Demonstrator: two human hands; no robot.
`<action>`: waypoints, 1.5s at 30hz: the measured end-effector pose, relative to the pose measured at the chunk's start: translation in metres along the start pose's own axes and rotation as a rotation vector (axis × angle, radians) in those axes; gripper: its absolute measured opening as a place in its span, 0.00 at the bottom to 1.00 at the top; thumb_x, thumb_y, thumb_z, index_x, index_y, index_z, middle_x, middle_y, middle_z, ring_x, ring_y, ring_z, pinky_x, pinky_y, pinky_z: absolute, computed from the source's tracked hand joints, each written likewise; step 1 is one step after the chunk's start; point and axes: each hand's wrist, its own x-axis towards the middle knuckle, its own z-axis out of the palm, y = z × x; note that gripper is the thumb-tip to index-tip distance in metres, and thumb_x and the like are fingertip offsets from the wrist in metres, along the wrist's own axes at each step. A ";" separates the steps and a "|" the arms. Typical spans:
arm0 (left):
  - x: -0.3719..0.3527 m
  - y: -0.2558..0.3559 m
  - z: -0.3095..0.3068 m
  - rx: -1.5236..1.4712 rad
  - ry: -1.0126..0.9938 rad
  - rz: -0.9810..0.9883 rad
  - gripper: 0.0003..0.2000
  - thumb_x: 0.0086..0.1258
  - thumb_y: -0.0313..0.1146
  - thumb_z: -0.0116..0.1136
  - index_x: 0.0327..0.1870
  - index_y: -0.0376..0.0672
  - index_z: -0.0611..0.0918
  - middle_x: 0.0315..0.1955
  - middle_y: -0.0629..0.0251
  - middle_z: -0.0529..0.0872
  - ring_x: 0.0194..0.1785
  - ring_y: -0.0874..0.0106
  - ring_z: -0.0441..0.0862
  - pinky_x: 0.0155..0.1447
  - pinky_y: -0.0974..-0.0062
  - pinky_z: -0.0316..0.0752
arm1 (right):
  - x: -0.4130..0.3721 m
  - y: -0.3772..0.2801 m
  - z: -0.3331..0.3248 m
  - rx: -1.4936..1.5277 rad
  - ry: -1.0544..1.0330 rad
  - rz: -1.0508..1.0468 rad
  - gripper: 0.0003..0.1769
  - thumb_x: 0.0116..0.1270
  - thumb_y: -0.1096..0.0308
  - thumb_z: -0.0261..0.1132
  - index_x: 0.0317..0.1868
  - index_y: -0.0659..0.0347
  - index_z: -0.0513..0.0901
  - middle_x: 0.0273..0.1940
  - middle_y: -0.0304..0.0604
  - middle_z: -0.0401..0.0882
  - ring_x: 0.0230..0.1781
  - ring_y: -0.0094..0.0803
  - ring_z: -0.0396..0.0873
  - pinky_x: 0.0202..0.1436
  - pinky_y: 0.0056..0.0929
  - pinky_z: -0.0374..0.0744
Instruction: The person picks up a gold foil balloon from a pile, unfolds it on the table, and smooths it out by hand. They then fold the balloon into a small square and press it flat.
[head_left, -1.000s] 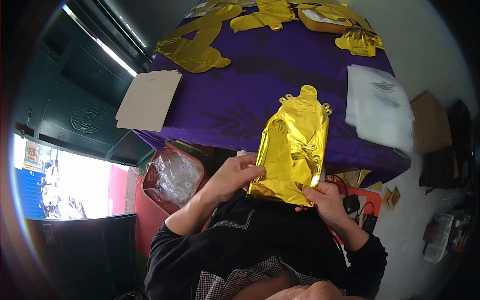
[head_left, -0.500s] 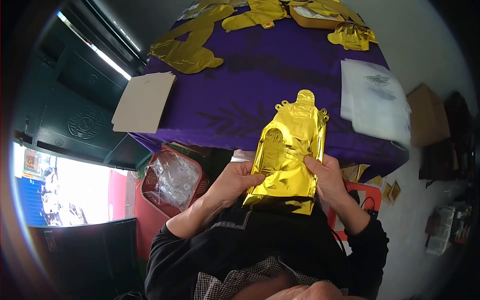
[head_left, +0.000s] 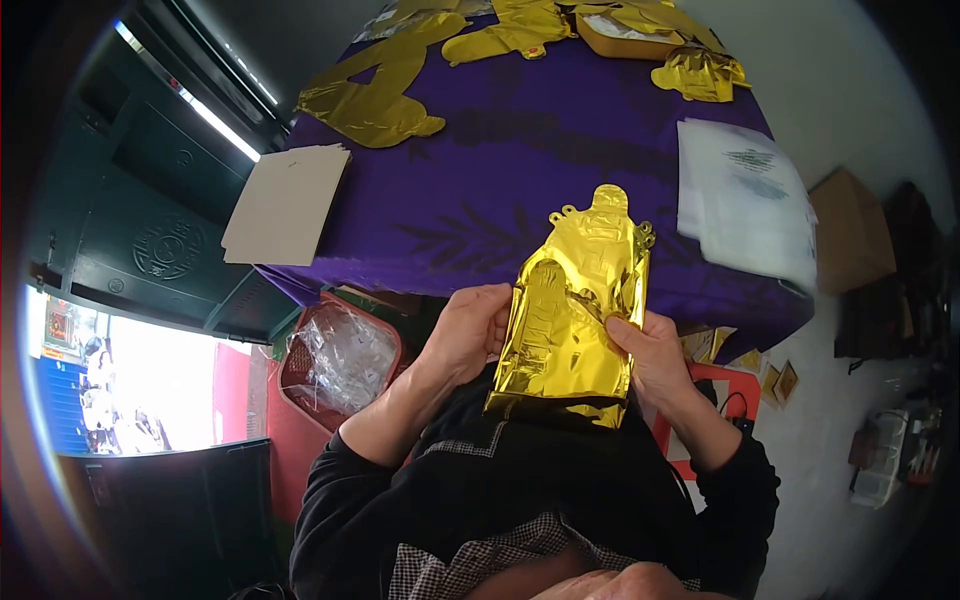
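A flat, folded gold foil piece (head_left: 575, 330) with a rounded tab and small loops at its top lies over my lap, its upper part overlapping the purple cloth's front edge. My right hand (head_left: 655, 355) grips its right side, thumb on top. At the foil's upper left edge is my left hand (head_left: 470, 330), its fingers bent and pressed together, partly hidden behind the foil. Creases and a curved flap show on the foil's face.
On the purple-covered table (head_left: 420, 220) lie a stack of beige cards (head_left: 285, 205) at left, clear plastic bags (head_left: 745, 200) at right, and several gold foil pieces (head_left: 385, 105) at the back. A red basket (head_left: 395, 375) of clear plastic stands below left.
My left hand has moved up from the foil's lower left face to its upper left edge, its thumb off the front. My right hand keeps its hold, nearly still.
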 end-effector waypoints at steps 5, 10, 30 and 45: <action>-0.001 -0.002 0.008 0.090 0.070 0.021 0.12 0.78 0.31 0.51 0.40 0.29 0.82 0.30 0.62 0.87 0.27 0.77 0.84 0.32 0.83 0.80 | 0.001 0.003 -0.001 0.024 -0.026 -0.011 0.11 0.74 0.72 0.60 0.50 0.70 0.83 0.42 0.40 0.85 0.38 0.21 0.82 0.43 0.21 0.81; 0.000 -0.003 0.009 0.047 0.065 0.044 0.07 0.76 0.26 0.54 0.38 0.31 0.82 0.30 0.62 0.86 0.27 0.78 0.83 0.31 0.84 0.80 | 0.001 0.002 0.001 0.021 -0.044 -0.032 0.11 0.74 0.71 0.61 0.50 0.70 0.83 0.43 0.40 0.85 0.39 0.21 0.82 0.45 0.21 0.81; -0.006 0.001 0.016 0.048 0.115 -0.025 0.09 0.76 0.29 0.55 0.43 0.30 0.81 0.29 0.62 0.86 0.26 0.79 0.83 0.29 0.84 0.80 | 0.001 0.008 -0.002 -0.008 -0.075 -0.054 0.13 0.73 0.71 0.62 0.54 0.70 0.81 0.48 0.45 0.85 0.46 0.27 0.84 0.53 0.28 0.82; 0.001 -0.016 0.009 0.072 0.136 0.138 0.02 0.71 0.22 0.60 0.38 0.32 0.80 0.32 0.61 0.87 0.29 0.80 0.84 0.32 0.86 0.80 | -0.002 0.000 0.014 -0.051 -0.023 -0.057 0.10 0.73 0.69 0.63 0.48 0.67 0.83 0.36 0.36 0.82 0.33 0.19 0.78 0.40 0.21 0.78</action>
